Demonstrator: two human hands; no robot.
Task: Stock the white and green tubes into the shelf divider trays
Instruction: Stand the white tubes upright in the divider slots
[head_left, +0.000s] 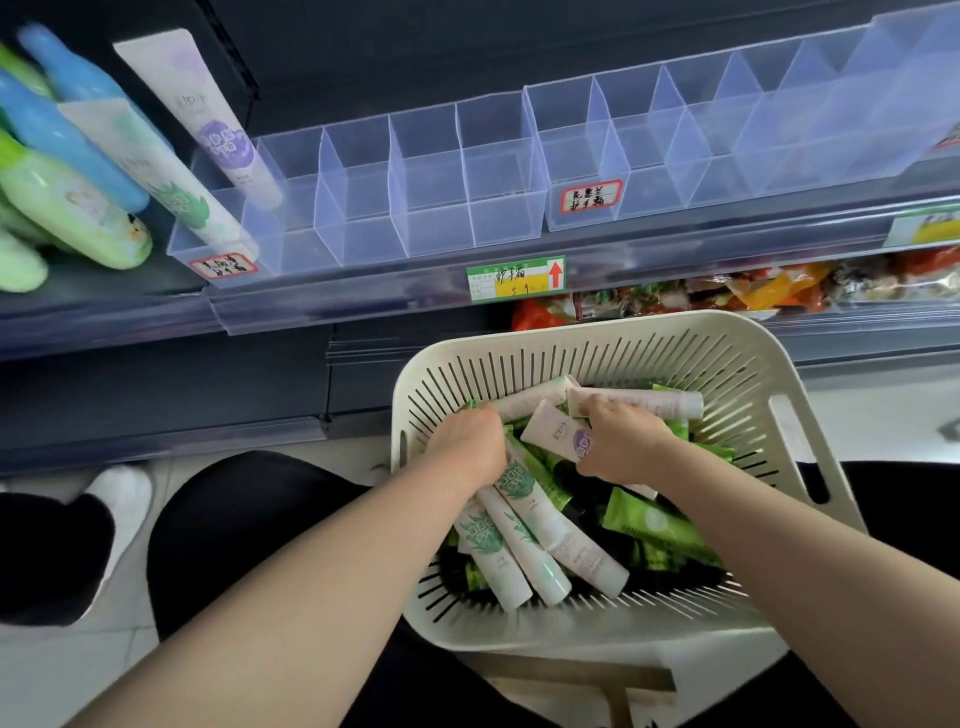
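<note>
Your right hand (626, 441) grips a purple-labelled white tube (558, 431) in the slotted basket (753, 345). Your left hand (467, 439) is buried among green-printed tubes (511, 525); whether its grip holds any is hidden.

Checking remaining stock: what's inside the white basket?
White-and-green tubes, one purple-logo tube, green packets beneath. The left hand and right hand cover part of the pile; what lies under them is hidden.

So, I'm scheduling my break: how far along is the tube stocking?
Barely begun. Done: a shelved green-leaf tube and a shelved purple-print tube lean in the leftmost compartments of the divider tray. In hand: in the basket, the left grip holds green-leaf tubes, the right grip a purple-print tube. Left: the other compartments in view are empty; the basket holds many tubes.
</note>
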